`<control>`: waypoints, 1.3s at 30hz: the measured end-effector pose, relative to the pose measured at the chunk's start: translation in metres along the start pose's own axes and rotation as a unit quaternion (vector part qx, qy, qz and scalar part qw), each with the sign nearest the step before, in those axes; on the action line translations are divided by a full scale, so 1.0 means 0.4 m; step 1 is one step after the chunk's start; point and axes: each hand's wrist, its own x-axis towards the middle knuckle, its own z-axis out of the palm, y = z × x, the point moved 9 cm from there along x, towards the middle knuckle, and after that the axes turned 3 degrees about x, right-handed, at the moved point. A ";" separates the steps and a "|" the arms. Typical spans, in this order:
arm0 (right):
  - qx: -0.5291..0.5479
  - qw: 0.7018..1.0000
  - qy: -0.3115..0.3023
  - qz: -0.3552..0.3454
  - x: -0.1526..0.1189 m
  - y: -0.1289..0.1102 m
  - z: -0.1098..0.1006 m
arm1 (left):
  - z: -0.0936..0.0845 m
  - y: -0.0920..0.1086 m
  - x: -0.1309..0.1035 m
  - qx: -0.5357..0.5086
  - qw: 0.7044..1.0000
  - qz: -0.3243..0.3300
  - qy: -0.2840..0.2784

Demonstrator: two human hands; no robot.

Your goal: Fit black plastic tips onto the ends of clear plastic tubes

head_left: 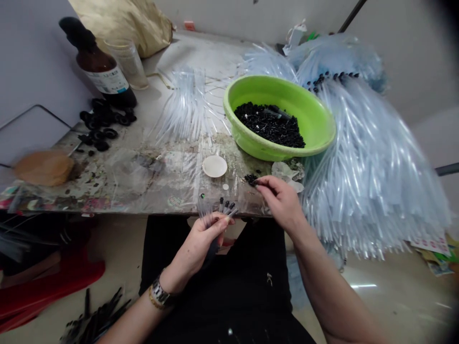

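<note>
My left hand [210,229] is closed around a bunch of thin clear plastic tubes [205,210] at the table's front edge. Several of those tubes end in small black fittings [227,204]; the others show no black end. My right hand [281,198] pinches at a little heap of black fittings [250,178] on the table, with something small and dark at its fingertips. A small white dish [214,166] lies between and beyond the hands. Behind my right hand stands a green basin [322,119] holding a mass of small black parts [268,126].
Long clear tubes [373,162] are stacked high on the right, overhanging the edge. More tubes [186,105] lie at the back. A brown bottle [105,71], a clear cup [127,62] and black rings [98,126] occupy the left. A red stool [71,279] is below.
</note>
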 end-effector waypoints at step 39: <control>-0.072 0.986 -0.112 -0.103 0.164 -0.131 0.148 | -0.072 0.018 -0.009 -0.051 0.996 0.026 0.074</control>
